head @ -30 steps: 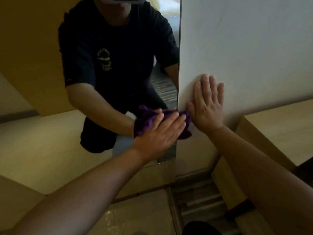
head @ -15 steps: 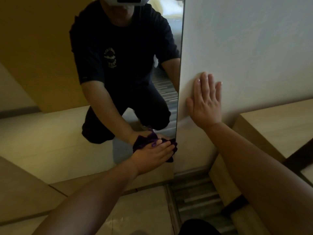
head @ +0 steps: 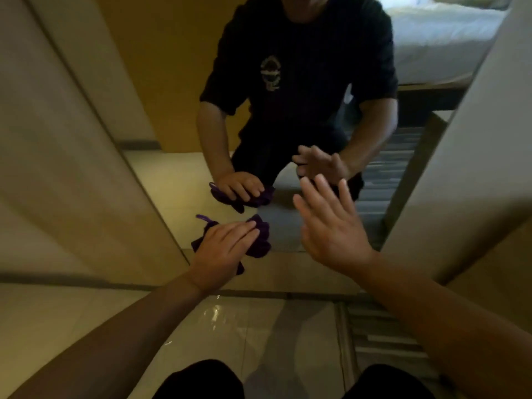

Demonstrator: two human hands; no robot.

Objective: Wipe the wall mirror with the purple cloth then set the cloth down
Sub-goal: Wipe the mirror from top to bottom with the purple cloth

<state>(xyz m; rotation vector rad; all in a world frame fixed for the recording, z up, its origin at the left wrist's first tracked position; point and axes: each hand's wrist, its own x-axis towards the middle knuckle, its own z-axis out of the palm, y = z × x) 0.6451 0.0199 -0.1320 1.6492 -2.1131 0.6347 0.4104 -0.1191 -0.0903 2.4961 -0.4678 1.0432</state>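
Note:
The wall mirror fills the middle of the view and reaches almost to the floor. My left hand presses the bunched purple cloth flat against the mirror's lower part, near the bottom edge. My right hand hovers in front of the glass to the right of the cloth, fingers spread, holding nothing. Both hands and the cloth are reflected just above, along with a crouching person in a dark shirt.
A white wall panel borders the mirror on the right, a beige panel on the left. Glossy floor tiles lie below, with a striped mat at the right. My dark-clothed knees sit at the bottom edge.
My left hand has slid the cloth down and to the left across the mirror's lower part. My right hand has left the white wall and now hovers before the glass. The view has tilted downward.

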